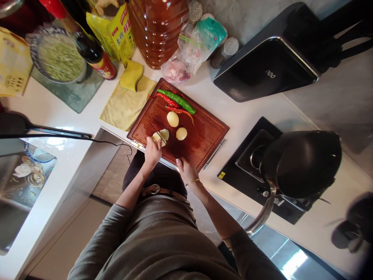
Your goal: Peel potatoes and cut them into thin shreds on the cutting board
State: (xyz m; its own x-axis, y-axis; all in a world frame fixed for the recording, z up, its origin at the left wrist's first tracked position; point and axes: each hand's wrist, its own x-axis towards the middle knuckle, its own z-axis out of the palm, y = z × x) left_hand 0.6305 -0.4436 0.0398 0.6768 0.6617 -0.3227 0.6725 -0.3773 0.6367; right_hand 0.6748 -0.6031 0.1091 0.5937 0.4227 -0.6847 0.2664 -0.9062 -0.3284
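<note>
Right hand point(186, 169) at near edge of cutting board point(204, 136), clenched on knife handle; blade point(163, 142) runs toward left hand. Left hand point(153, 151) fingers curled, pressing cut potato point(161, 135) at its fingertips on board's near-left part. Two whole peeled potatoes point(173, 119) just beyond, apart from both hands. Green and red chilies point(176, 101) at far edge. Oil bottle point(159, 31) farther back on tabletop point(247, 112).

**Potato under the knife on a wooden board**

The left hand point(152, 151) presses on a cut potato point(161, 136) at the near edge of the cutting board point(204, 136). The right hand point(185, 169) grips a knife point(163, 142) whose blade crosses that potato. Two peeled potatoes point(173, 119) and chilli peppers point(176, 100) lie further back. A black wok point(301, 161) sits on the stove point(247, 155) to the right.
</note>
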